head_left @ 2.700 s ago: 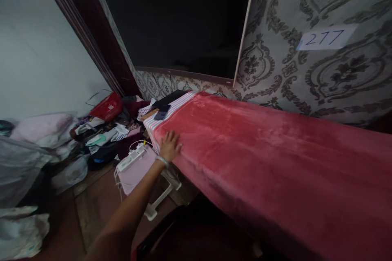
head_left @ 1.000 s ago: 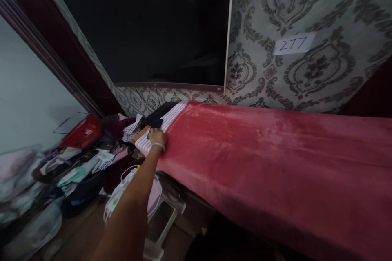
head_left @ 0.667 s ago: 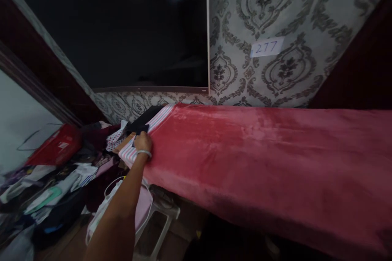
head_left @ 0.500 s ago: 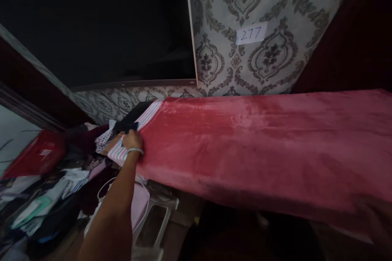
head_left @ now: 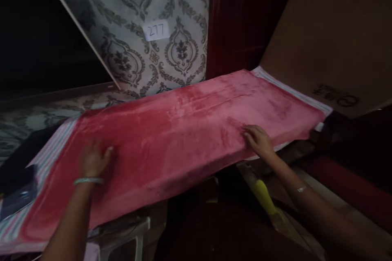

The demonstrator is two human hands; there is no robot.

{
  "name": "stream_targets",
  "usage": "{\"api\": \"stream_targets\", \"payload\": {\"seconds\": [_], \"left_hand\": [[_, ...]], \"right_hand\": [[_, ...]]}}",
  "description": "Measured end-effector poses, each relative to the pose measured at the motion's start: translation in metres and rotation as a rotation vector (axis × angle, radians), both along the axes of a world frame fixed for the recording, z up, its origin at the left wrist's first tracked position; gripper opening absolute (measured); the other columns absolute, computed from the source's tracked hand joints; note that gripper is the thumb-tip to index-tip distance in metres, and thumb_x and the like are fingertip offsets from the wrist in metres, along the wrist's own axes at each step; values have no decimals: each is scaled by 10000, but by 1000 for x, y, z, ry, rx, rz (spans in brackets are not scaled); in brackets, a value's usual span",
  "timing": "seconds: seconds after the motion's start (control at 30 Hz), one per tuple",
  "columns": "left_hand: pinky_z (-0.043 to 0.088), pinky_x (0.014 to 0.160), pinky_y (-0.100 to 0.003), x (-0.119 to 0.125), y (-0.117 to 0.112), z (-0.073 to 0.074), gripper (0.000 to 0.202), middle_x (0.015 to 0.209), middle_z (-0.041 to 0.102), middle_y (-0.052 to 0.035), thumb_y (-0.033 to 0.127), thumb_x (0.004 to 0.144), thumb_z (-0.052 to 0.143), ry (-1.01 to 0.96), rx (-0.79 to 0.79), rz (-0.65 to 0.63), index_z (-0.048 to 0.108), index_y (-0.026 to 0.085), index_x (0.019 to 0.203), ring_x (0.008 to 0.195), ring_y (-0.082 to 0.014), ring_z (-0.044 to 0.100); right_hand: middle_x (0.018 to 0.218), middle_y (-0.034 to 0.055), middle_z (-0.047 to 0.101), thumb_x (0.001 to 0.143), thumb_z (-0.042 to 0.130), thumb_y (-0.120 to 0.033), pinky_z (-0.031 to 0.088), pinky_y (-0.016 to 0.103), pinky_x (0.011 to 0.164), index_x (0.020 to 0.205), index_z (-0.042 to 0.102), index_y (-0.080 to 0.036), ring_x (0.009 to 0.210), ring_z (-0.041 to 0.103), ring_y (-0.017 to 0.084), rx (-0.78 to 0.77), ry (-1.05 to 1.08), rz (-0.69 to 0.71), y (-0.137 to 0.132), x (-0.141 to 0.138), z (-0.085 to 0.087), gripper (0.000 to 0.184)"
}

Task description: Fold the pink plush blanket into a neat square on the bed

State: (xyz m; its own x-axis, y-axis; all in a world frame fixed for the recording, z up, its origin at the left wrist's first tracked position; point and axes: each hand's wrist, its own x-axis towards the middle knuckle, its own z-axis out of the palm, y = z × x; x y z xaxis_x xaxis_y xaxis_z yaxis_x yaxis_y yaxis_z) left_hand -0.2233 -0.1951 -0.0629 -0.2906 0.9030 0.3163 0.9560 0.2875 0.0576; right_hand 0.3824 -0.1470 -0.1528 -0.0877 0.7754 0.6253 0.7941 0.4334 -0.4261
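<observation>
A red plush cloth (head_left: 183, 130) lies spread over a long board with a striped cover (head_left: 49, 157) showing at its ends. My left hand (head_left: 93, 161) rests flat on the cloth near its left end, fingers spread, slightly blurred. My right hand (head_left: 257, 138) lies flat on the cloth near the front edge towards the right end, fingers stretched out. Neither hand holds anything. A dark phone (head_left: 18, 197) lies on the striped cover at the far left.
Patterned wallpaper with a paper label reading 277 (head_left: 156, 30) is behind the board. A large dark screen (head_left: 36, 45) hangs at the left. A cardboard box (head_left: 337, 49) leans at the right. A yellow object (head_left: 263, 195) and a white stool (head_left: 134, 232) sit below.
The view has swung to the right. My left hand left the phone at the striped end and now lies on the red cloth. My right hand has come into view on the cloth.
</observation>
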Motion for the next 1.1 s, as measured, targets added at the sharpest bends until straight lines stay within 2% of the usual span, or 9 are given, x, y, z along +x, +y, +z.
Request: {"api": "stream_targets", "payload": {"seconds": [0.13,0.23,0.33,0.43,0.57,0.7,0.9,0.97,1.1], "left_hand": [[246,1198,-568,99,20,-18,717,1618,332,-201,458,912,355,3,-136,-267,418,66,1509,1525,-350,230],[234,1190,-610,132,21,-44,767,1638,301,-183,508,892,345,-20,-168,-379,394,99,1539,1536,-352,205],[253,1168,-635,135,27,-70,773,1609,369,-167,546,860,357,-33,-200,-404,440,163,1527,1517,-355,266],[277,1150,-645,128,34,-85,786,1588,414,-145,564,824,370,-50,-179,-405,456,215,1523,1503,-356,303],[275,1145,-669,125,38,-89,879,1579,436,-87,562,741,400,-128,-115,-397,346,298,1577,1491,-367,327],[341,1118,-642,126,37,-89,1020,1604,374,57,517,626,473,-171,-65,-388,151,443,1590,1469,-352,365],[431,1038,-601,123,33,-94,1089,1586,191,248,454,533,468,-184,38,-388,5,569,1512,1448,-323,394],[408,1064,-610,122,33,-96,1075,1592,204,230,465,547,465,-164,41,-391,24,552,1523,1454,-330,381],[332,1126,-627,120,33,-101,1051,1604,314,103,512,588,473,-127,26,-381,112,439,1572,1460,-357,366]], "right_hand": [[1290,194,644,958,481,-338,441,527,1051,1225,688,-129,1202,576,334,-123,-165,-102,6,-2,-5,397],[1337,174,630,961,502,-322,428,517,1072,1259,686,-155,1247,562,319,-186,-190,-15,7,7,-7,389],[1252,115,690,928,522,-265,472,448,1044,1219,708,-199,1171,618,266,-218,-67,-22,15,36,1,352],[1218,95,710,871,504,-178,496,381,1020,1191,719,-185,1119,648,237,-314,108,-339,29,88,19,386],[1334,181,635,852,442,-122,465,369,1043,1343,614,-64,1188,613,265,-355,228,-679,45,167,42,524],[1333,230,614,882,423,-130,456,361,1018,1405,543,-26,1214,589,293,-398,317,-908,56,226,49,547],[1187,261,670,893,524,-175,499,318,867,1325,588,14,1068,658,298,-495,409,-1013,77,262,37,476],[1088,251,697,882,580,-205,506,328,820,1232,643,9,990,675,304,-516,430,-1024,83,268,32,416],[1016,197,703,869,627,-246,501,321,780,1105,686,-55,924,664,280,-479,448,-1053,88,280,25,309]]}}
